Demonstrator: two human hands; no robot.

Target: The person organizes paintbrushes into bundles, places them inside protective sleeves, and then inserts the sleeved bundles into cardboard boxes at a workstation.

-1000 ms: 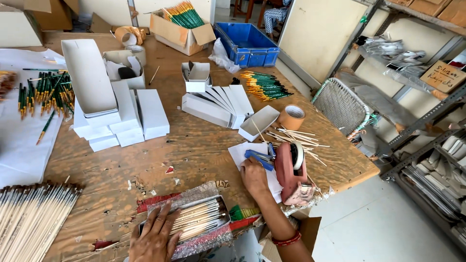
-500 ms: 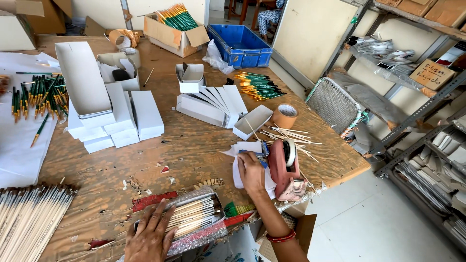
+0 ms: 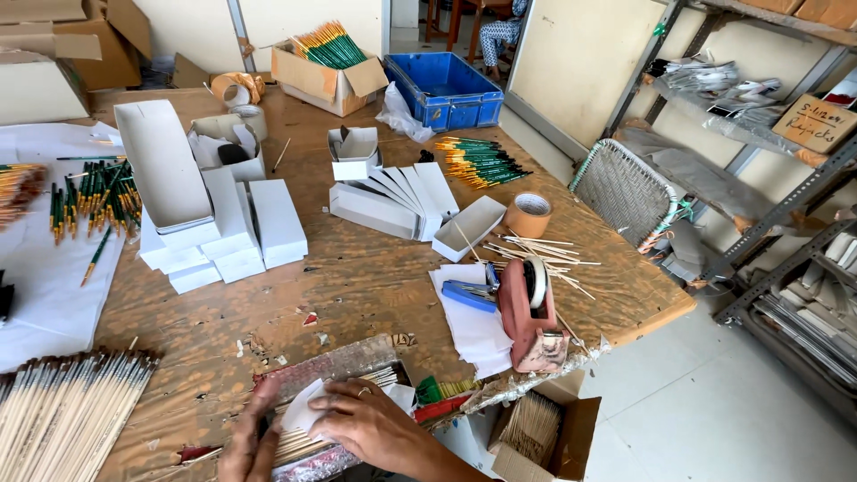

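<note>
down at the table edge (image 3: 661, 319), both hands, left (image 3: 245, 451) and right (image 3: 366, 424), press a paper slip (image 3: 308, 412).

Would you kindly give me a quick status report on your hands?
Both hands down at the brush tray. Right hand pressing white paper onto the brushes. Left hand at the tray's left side. Nothing in the way.

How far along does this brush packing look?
Done: white boxes lie stacked on the table. In hand: left hand and right hand press white paper onto a brush tray. Left: loose brushes and green-handled brushes.
</note>
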